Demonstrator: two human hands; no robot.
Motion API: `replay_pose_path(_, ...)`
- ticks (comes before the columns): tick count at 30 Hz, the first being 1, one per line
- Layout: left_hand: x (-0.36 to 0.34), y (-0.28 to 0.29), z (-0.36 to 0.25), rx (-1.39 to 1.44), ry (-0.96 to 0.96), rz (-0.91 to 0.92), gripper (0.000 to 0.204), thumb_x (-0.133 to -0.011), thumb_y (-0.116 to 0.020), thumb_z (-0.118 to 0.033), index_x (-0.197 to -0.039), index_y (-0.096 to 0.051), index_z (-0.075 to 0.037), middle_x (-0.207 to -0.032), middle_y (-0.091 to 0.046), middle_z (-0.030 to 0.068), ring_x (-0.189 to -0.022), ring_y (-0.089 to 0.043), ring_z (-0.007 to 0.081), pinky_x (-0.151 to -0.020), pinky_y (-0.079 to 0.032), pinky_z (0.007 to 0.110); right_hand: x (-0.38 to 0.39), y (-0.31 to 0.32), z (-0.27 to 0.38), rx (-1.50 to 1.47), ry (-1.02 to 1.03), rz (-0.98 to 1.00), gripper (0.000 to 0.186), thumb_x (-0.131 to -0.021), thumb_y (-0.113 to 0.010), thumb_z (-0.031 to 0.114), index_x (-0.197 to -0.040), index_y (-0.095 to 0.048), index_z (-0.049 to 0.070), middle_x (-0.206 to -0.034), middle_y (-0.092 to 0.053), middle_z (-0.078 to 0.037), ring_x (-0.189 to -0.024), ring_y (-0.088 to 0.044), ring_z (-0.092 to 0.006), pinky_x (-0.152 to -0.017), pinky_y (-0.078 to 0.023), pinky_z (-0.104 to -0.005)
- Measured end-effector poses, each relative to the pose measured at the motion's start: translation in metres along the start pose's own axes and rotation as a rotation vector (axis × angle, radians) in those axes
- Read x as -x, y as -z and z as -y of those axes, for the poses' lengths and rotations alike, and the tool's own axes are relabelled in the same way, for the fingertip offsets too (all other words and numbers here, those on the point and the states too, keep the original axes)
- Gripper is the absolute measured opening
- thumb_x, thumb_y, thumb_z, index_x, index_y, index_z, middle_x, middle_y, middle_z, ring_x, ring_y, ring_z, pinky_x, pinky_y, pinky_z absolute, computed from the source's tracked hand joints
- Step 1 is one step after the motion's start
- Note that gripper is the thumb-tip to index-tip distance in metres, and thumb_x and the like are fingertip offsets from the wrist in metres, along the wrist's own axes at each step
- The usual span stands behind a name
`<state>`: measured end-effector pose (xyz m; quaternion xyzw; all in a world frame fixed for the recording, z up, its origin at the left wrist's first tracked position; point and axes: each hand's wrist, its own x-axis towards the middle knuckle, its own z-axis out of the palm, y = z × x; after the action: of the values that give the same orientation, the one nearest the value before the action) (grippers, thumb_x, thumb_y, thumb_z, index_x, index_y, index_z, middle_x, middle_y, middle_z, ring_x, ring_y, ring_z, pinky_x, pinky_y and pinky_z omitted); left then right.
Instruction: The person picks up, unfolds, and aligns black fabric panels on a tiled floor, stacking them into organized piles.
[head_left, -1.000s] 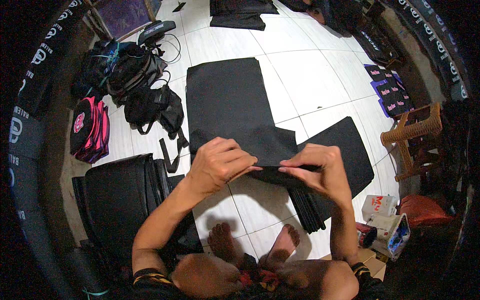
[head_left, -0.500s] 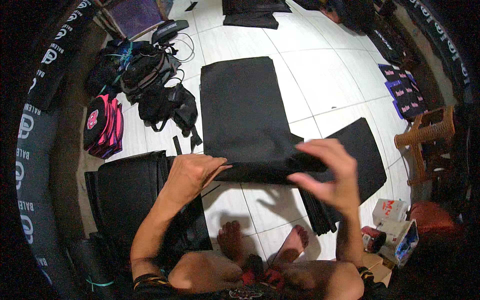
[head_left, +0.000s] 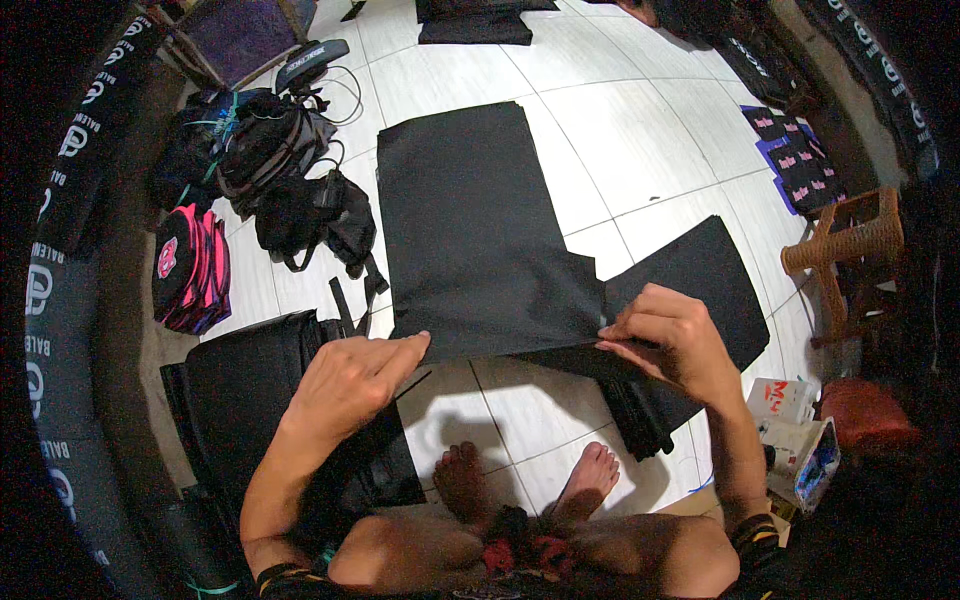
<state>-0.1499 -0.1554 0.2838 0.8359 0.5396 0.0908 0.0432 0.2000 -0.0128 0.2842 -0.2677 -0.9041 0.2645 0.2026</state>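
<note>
A large black sheet of fabric [head_left: 470, 210] lies on the tiled floor in front of me, its near edge raised slightly. My left hand [head_left: 355, 375] pinches that edge at its left end, fingertips pressed together. At the right end, my right hand [head_left: 665, 335] also grips the edge between thumb and fingers. Beneath and beyond my right hand is a second stack of black pieces [head_left: 700, 270], angled to the right. Beside my left forearm lies a thick pile of folded black material [head_left: 245, 390]. My bare feet and bent knees are below the sheet.
Black bags with cords [head_left: 280, 150] and pink-black pieces [head_left: 190, 270] lie left. More black pieces [head_left: 475, 25] are at the far end. Right are purple-black pieces [head_left: 795, 160], a wicker stool [head_left: 840, 235], white containers [head_left: 800, 460] and a red cushion [head_left: 865, 415]. Printed black material lines both sides.
My hands have moved farther apart along the near edge, the left one leftward and toward me. My right hand opened half a second ago and now grips the edge again, farther right.
</note>
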Motion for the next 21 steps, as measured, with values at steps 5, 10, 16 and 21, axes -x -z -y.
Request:
replay_pose_path(5,0.007,0.028,0.007,0.025,-0.001,0.064,0.04,-0.086,-0.066,-0.004,-0.126,-0.067,-0.004,-0.099,-0.076,0.0111,-0.083,-0.076,0.0286,-0.07,-0.062,0.037,0.014,0.024,-0.029,0.02,-0.115,0.228,0.011,-0.085,-0.076,0.014,-0.093,-0.076,0.006,-0.084,-0.067,-0.012,-0.079,-0.068,-0.0317,-0.069,-0.055,-0.0406)
replay_pose_path(10,0.006,0.026,0.016,0.027,-0.083,0.075,0.04,-0.085,-0.067,-0.001,-0.125,-0.068,0.0,-0.095,-0.076,0.0122,-0.08,-0.076,0.0261,-0.067,-0.061,0.036,0.023,0.057,-0.033,0.2,-0.187,0.309,0.011,-0.084,-0.07,0.012,-0.092,-0.073,0.004,-0.085,-0.065,-0.013,-0.081,-0.069,-0.0329,-0.069,-0.055,-0.0434)
replay_pose_path(16,0.009,0.039,0.01,-0.003,-0.038,0.125,0.048,-0.083,-0.066,0.006,-0.131,-0.064,0.005,-0.106,-0.074,0.0204,-0.094,-0.076,0.0297,-0.079,-0.062,0.037,0.045,0.064,-0.036,0.264,-0.075,0.177,0.01,-0.081,-0.077,0.004,-0.091,-0.074,0.003,-0.083,-0.066,-0.012,-0.075,-0.068,-0.0308,-0.066,-0.055,-0.0406)
replay_pose_path(21,0.034,0.072,0.035,-0.046,0.179,0.055,0.055,-0.086,-0.059,0.009,-0.14,-0.061,0.0,-0.105,-0.074,0.0235,-0.09,-0.076,0.0335,-0.079,-0.058,0.037,0.097,0.137,-0.015,0.3,-0.421,0.064,0.028,-0.072,-0.081,-0.007,-0.096,-0.079,0.007,-0.087,-0.071,-0.008,-0.077,-0.071,-0.0231,-0.067,-0.056,-0.0334)
